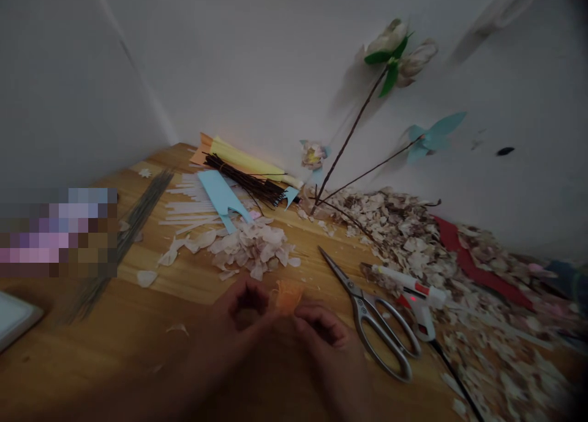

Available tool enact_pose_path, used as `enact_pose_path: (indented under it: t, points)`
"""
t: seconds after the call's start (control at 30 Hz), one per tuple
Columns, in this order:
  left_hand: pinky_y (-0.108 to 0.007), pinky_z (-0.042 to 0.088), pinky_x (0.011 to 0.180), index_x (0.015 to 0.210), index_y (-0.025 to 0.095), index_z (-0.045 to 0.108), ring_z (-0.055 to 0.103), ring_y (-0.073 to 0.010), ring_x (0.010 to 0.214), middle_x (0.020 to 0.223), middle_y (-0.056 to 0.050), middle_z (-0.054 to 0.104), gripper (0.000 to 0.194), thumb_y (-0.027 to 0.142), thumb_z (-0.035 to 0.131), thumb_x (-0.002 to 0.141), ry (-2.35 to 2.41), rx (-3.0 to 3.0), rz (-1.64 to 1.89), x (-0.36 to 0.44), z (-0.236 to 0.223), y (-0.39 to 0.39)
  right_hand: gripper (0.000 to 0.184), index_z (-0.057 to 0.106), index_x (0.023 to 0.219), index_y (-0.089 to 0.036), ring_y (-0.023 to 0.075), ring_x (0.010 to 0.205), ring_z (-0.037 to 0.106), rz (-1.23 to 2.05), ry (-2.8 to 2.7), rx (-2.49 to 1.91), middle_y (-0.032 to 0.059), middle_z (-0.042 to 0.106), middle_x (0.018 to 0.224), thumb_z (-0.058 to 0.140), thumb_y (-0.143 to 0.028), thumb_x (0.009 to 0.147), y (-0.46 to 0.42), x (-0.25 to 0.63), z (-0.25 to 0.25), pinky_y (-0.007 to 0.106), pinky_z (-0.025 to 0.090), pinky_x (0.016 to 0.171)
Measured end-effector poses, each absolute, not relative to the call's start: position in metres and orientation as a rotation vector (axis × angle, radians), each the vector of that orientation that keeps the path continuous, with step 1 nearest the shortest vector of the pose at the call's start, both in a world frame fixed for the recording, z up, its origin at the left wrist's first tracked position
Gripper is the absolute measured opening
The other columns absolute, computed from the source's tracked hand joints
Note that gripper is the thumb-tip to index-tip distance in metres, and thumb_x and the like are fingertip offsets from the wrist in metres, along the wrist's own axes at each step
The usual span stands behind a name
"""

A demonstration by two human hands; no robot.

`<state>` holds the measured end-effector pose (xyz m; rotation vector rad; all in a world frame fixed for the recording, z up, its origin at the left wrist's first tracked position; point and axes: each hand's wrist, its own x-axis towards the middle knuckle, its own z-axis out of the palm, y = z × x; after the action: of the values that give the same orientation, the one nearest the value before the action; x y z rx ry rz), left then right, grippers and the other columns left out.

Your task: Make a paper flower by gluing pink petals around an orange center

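My left hand (248,315) pinches an orange fringed strip (287,295), its thin strands pointing up and away from me. From the other side, my right hand (328,339) has its fingers closed at the strip's lower right edge. What lies inside the fingertips is hidden. Just beyond the hands is a heap of pale petals (252,250). To the right of my right hand lie grey metal scissors (367,312), blades pointing away. Beyond them a white hot glue gun (416,290) shows a small red light.
Bundled thin wires (133,226) lie at left, near a white-edged object (16,318). Brown stems (243,180), light blue paper (220,192) and white sticks (188,201) lie at the back. Flower stems (353,128) lean on the wall above heaped dried petals (404,226). A black cord (457,379) runs forward.
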<state>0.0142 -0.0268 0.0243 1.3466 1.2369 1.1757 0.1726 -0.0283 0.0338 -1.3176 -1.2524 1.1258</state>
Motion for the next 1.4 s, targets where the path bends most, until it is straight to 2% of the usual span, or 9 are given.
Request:
enact_pose_path:
  t: [0.13,0.33,0.53,0.9,1.1,1.4]
  points:
    - [-0.028,0.048,0.063,0.079,0.024,0.063,0.056,-0.0143,0.067,0.07,0.002,0.059,0.004,0.027,0.062,0.078,1.36,1.635,1.289,0.012,0.027,-0.031,0.009,0.067,0.068,-0.025,0.0158,0.071,0.059,0.743,-1.443,-1.307,-0.0005,0.063,0.071,0.063,-0.021,0.074,-0.031,0.172,0.033,0.027,0.048,0.065]
    - [-0.029,0.053,0.066,0.095,0.028,0.069,0.062,-0.0165,0.076,0.081,-0.001,0.065,0.018,0.025,0.059,0.08,1.36,1.717,1.175,0.018,0.029,-0.037,0.013,0.065,0.078,-0.023,0.0166,0.072,0.058,0.328,-1.742,-1.271,0.001,0.063,0.075,0.057,-0.012,0.078,-0.033,0.174,0.035,0.028,0.049,0.063]
    - [-0.036,0.054,0.074,0.095,0.027,0.069,0.062,-0.0196,0.084,0.087,-0.003,0.066,0.018,0.031,0.058,0.081,1.436,1.542,1.078,0.02,0.022,-0.039,0.017,0.063,0.08,-0.02,0.0168,0.07,0.056,0.05,-1.884,-1.192,0.0023,0.063,0.074,0.054,-0.006,0.078,-0.031,0.171,0.037,0.03,0.046,0.062]
    - [-0.036,0.054,0.073,0.08,0.025,0.069,0.063,-0.0189,0.079,0.082,-0.002,0.067,0.01,0.025,0.059,0.079,1.378,1.452,1.091,0.02,0.023,-0.037,0.015,0.061,0.082,-0.017,0.0182,0.067,0.05,-0.021,-1.999,-1.113,0.0041,0.063,0.074,0.051,-0.006,0.08,-0.035,0.166,0.036,0.032,0.037,0.061]
    - [-0.032,0.052,0.069,0.076,0.025,0.07,0.063,-0.0173,0.076,0.078,-0.001,0.066,0.01,0.024,0.06,0.077,1.289,1.41,1.066,0.017,0.027,-0.037,0.017,0.061,0.081,-0.017,0.0172,0.07,0.05,0.071,-2.032,-1.114,0.0035,0.063,0.076,0.05,-0.004,0.08,-0.036,0.17,0.041,0.031,0.039,0.065]
    - [-0.026,0.046,0.069,0.06,0.021,0.068,0.06,-0.0162,0.07,0.067,0.003,0.066,0.008,0.027,0.066,0.066,1.217,1.016,0.91,0.02,0.041,-0.027,0.012,0.062,0.075,-0.02,0.0166,0.069,0.055,0.321,-1.963,-1.148,0.0007,0.062,0.071,0.055,-0.01,0.079,-0.033,0.173,0.046,0.029,0.043,0.06]
